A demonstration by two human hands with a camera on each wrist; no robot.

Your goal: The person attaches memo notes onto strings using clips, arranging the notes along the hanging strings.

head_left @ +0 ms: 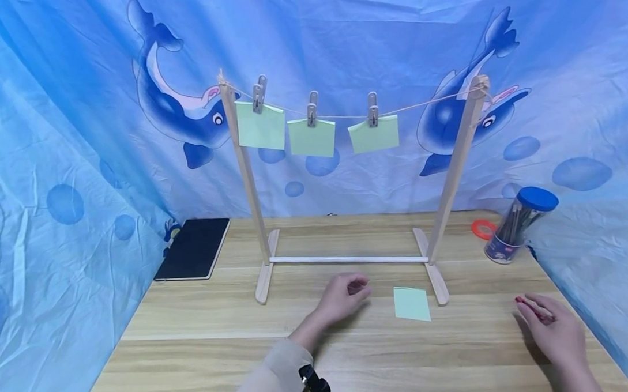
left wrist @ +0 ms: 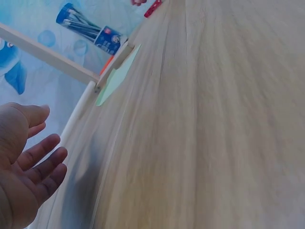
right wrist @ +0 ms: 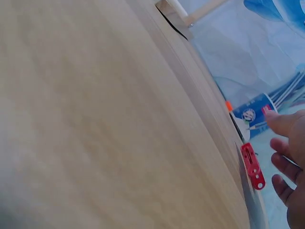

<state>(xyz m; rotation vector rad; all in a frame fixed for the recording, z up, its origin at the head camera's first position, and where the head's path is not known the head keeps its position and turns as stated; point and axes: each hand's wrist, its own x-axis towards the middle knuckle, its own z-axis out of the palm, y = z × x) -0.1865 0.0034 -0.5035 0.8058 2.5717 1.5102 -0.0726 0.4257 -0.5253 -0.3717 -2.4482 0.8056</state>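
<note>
My left hand [head_left: 343, 296] hovers low over the table, fingers loosely bent and holding nothing. To its right a pale green square of paper [head_left: 412, 303] lies flat. At the right side, my right hand [head_left: 557, 329] is spread around a small red clip [head_left: 520, 299]. In the right wrist view, the red clip [right wrist: 252, 166] shows holes at one end, and a gap separates it from the fingertips [right wrist: 281, 188]. Three green papers hang on a string from grey clips: left [head_left: 261, 128], middle [head_left: 312, 141] and right [head_left: 376, 137].
The string runs between two wooden posts [head_left: 455, 162], joined low down by a white rod [head_left: 347, 259]. A black notebook [head_left: 193, 249] lies back left. Back right stand a blue-lidded jar of pencils [head_left: 512, 229] and an orange-red ring [head_left: 484, 237]. Blue dolphin-print cloth [head_left: 329, 40] encloses the table.
</note>
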